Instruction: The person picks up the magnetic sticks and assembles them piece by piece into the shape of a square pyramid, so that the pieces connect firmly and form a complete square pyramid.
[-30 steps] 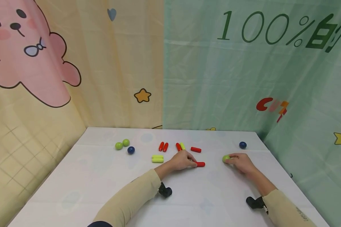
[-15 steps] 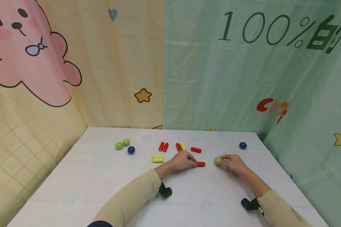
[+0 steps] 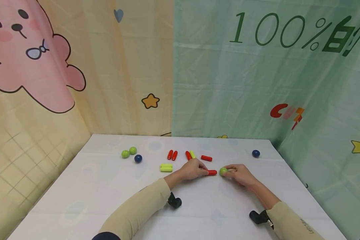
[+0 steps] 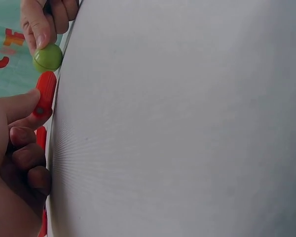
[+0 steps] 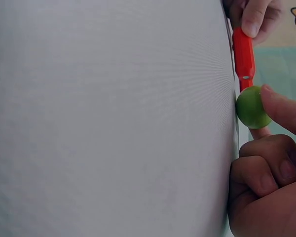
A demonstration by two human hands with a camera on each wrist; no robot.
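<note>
My left hand (image 3: 193, 169) pinches a red plastic rod (image 3: 212, 172) between thumb and finger, low over the white table. The rod (image 4: 46, 91) points toward a green ball (image 3: 223, 171). My right hand (image 3: 240, 174) holds that ball by thumb and fingertips, just right of the rod's tip. In the head view a narrow gap shows between rod and ball; in the right wrist view the ball (image 5: 252, 107) sits close against the rod's end, and contact is hard to tell. Beyond my left hand lie a red rod (image 3: 188, 155) and a yellow-green rod (image 3: 193, 154), partly hidden.
Two red rods (image 3: 172, 155) lie side by side, two yellow-green rods (image 3: 166, 168) nearer. Another red rod (image 3: 206, 158) lies behind the held one. Two green balls (image 3: 129, 152) and a blue ball (image 3: 138, 158) rest left; a blue ball (image 3: 256, 153) rests right. Curtains border the table (image 3: 78, 186).
My right hand has moved left across the table with the green ball, bringing it close to the red rod's end. My left hand has stayed almost still, holding the rod.
</note>
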